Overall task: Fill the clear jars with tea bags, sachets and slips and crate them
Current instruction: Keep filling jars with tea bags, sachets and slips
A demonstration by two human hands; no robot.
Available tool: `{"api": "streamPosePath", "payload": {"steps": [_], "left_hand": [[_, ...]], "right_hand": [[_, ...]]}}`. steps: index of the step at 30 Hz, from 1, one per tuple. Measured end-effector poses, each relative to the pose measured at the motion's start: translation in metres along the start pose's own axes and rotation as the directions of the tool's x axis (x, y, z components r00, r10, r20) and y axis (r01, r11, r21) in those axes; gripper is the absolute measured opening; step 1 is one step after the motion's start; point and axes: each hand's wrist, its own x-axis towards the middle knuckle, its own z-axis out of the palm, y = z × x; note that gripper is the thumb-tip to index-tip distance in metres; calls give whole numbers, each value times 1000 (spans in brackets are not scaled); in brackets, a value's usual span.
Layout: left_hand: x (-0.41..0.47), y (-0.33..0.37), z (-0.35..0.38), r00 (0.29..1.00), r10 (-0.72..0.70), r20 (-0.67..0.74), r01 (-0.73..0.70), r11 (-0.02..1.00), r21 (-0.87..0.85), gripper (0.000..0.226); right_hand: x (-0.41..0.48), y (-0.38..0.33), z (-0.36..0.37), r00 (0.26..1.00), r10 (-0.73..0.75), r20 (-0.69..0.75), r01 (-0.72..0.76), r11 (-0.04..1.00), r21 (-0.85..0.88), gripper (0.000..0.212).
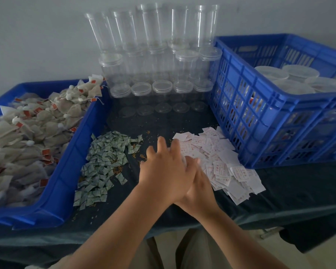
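Note:
My left hand [163, 167] lies across my right hand [199, 188] over the dark table, between the two loose piles. The left fingers reach forward, fairly straight and blurred. My right fingers are hidden under the left hand, and a faint clear blur shows there. Grey-green sachets [103, 164] are heaped to the left of my hands and white slips [219, 162] to the right. Tea bags [29, 133] with red tags fill the blue tray [66, 171] on the left. Empty clear jars [161, 61] are stacked at the back. The blue crate [264, 121] on the right holds lidded jars [291, 78].
A dark cloth [291, 191] covers the table, with tea crumbs scattered in the middle. The near table edge runs just below my forearms. A pale wall stands close behind the jar stack.

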Motion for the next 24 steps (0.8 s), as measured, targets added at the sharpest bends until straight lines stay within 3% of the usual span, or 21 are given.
{"api": "streamPosePath", "payload": {"steps": [3, 5, 7, 11, 15, 17, 18, 21, 22, 24], "left_hand": [[-5, 4, 16, 993, -13, -114, 6, 998, -60, 79], [-4, 1, 19, 971, 45, -235, -56, 998, -42, 67], [3, -7, 17, 950, 160, -268, -172, 985, -19, 58], [16, -36, 3, 849, 505, -154, -519, 852, -68, 46], [30, -53, -15, 742, 669, -26, -663, 729, -171, 43], [27, -48, -16, 773, 631, 59, -622, 773, -122, 56], [23, -42, -11, 824, 562, 75, -557, 827, -78, 66], [10, -13, 5, 984, 181, -8, -180, 983, 27, 84], [9, -5, 9, 992, 108, -63, -104, 993, 63, 81], [11, -1, 16, 971, 155, -183, -139, 985, 101, 64]], "right_hand": [[-1, -4, -2, 998, 46, -43, -47, 999, -15, 59], [1, -7, -5, 997, 80, -7, -80, 997, -1, 51], [4, -6, -10, 994, 102, 49, -105, 992, 64, 52], [5, 3, -11, 971, 147, 190, -196, 941, 275, 62], [4, 7, -9, 969, 143, 204, -215, 894, 393, 78], [2, 6, -6, 969, 149, 196, -218, 889, 403, 83], [2, 3, -5, 972, 149, 184, -208, 909, 361, 83], [5, 0, -2, 990, 77, 115, -88, 992, 91, 61], [6, 0, -3, 989, 74, 127, -83, 994, 68, 55], [6, -1, -6, 978, 119, 171, -139, 985, 106, 52]]}}
